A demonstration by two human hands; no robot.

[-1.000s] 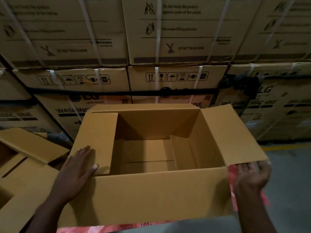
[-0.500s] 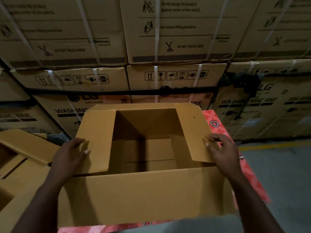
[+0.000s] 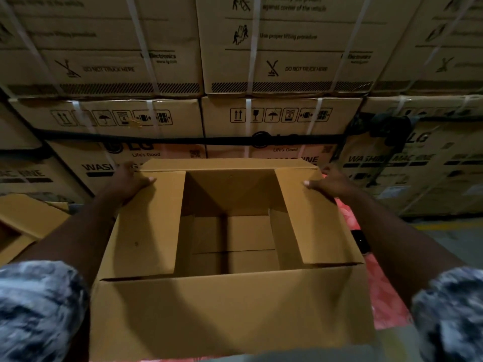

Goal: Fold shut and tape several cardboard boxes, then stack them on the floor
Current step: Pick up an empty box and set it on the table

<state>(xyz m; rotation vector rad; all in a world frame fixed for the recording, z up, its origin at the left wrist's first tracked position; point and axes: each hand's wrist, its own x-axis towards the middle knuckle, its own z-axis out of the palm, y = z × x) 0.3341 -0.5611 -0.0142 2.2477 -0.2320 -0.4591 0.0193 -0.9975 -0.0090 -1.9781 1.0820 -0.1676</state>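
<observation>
Your box (image 3: pixel 230 309) sits on the red-covered bench (image 3: pixel 349 215), top open, both side flaps folded in. Your left hand (image 3: pixel 130 181) and right hand (image 3: pixel 332 182) each hold a far corner. The thumbs lie on the left flap (image 3: pixel 146 226) and right flap (image 3: pixel 316 218), and the fingers wrap over the far edge out of sight, so you cannot tell how firmly they grip.

The far flap (image 3: pixel 230 163) looks like the next one to bring down. If you pull it unevenly, one side flap will probably spring up or dip into the box, and the seam will close crooked for taping. The near flap (image 3: pixel 235 296) hangs towards you; leaning on it could crease it or push the box back.

Room is tight behind, where the strapped cartons (image 3: pixel 282 61) stand just beyond the far edge and could trap your knuckles. The box's right side lies near the bench edge, so a sideways shove may tip it towards the floor (image 3: pixel 444 231). On the left another open box (image 3: pixel 23 218) lies near. The freest room is above the box and towards you.
</observation>
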